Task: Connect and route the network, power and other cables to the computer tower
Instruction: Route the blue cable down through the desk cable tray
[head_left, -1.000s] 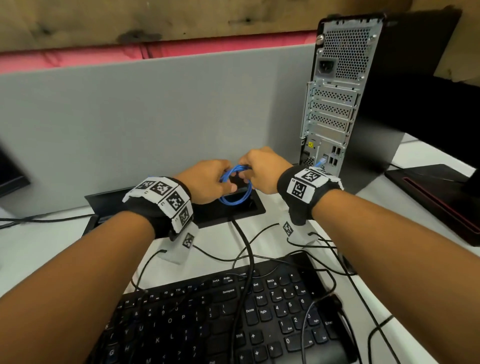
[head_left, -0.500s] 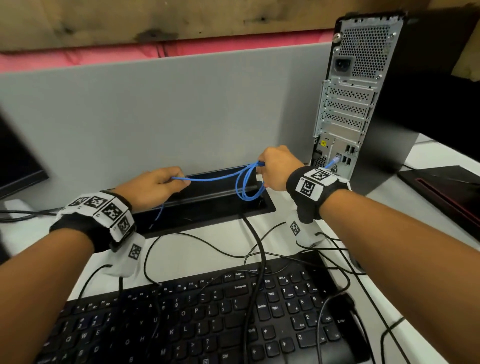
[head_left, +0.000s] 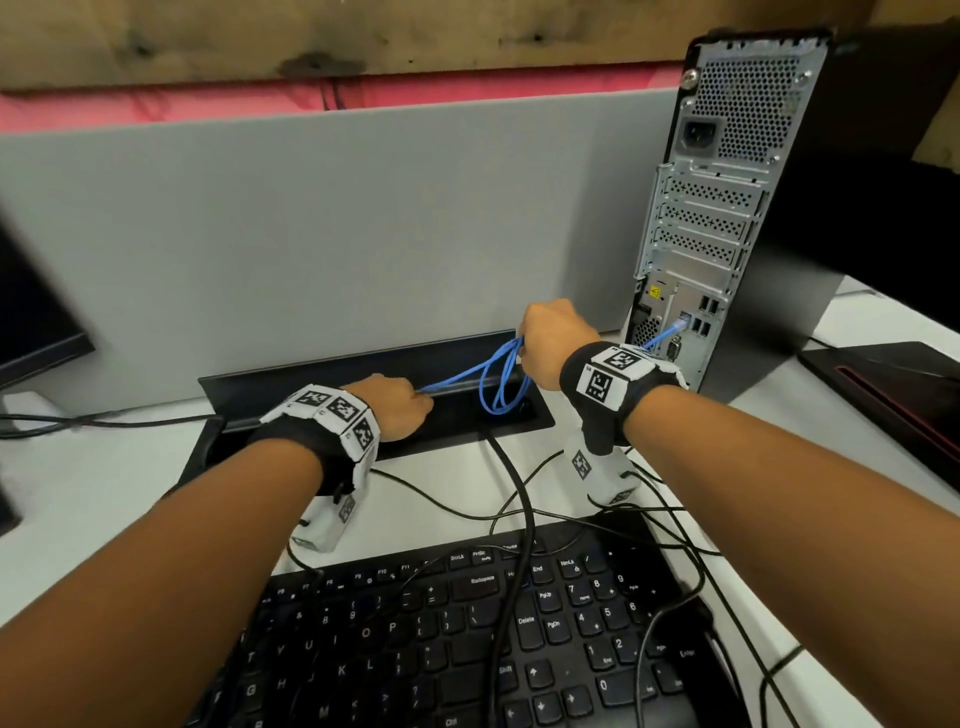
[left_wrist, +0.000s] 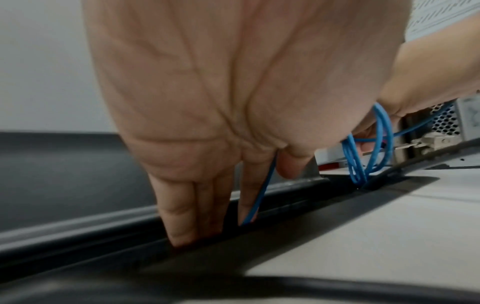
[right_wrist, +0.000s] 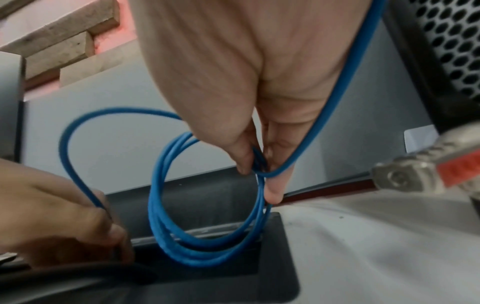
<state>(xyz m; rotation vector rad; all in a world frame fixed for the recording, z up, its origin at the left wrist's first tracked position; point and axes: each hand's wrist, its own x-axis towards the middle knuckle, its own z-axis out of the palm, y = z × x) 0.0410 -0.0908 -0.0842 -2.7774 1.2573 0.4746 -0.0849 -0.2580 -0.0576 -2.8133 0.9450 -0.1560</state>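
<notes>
A blue network cable (head_left: 501, 384) hangs as a small coil over the black cable tray (head_left: 457, 434) set into the desk. My right hand (head_left: 524, 345) pinches the top of the coil (right_wrist: 207, 226) between thumb and fingers. From there one strand runs right to the plug (head_left: 680, 326), seated in a port low on the back of the computer tower (head_left: 727, 208). Another strand (left_wrist: 259, 195) runs left and down between the thumb and fingers of my left hand (head_left: 415, 402), whose fingertips (left_wrist: 182, 232) reach into the tray slot.
A black keyboard (head_left: 467, 649) lies at the near edge with several thin black cables (head_left: 519, 493) trailing over it and the white desk. A grey partition (head_left: 337, 218) stands behind the tray. A monitor (head_left: 31, 312) is at the left, a dark flat device (head_left: 883, 384) at the right.
From beside the coil, my left hand drew a strand out to the left, then came back right and down to the tray slot. My right hand kept hold of the coil.
</notes>
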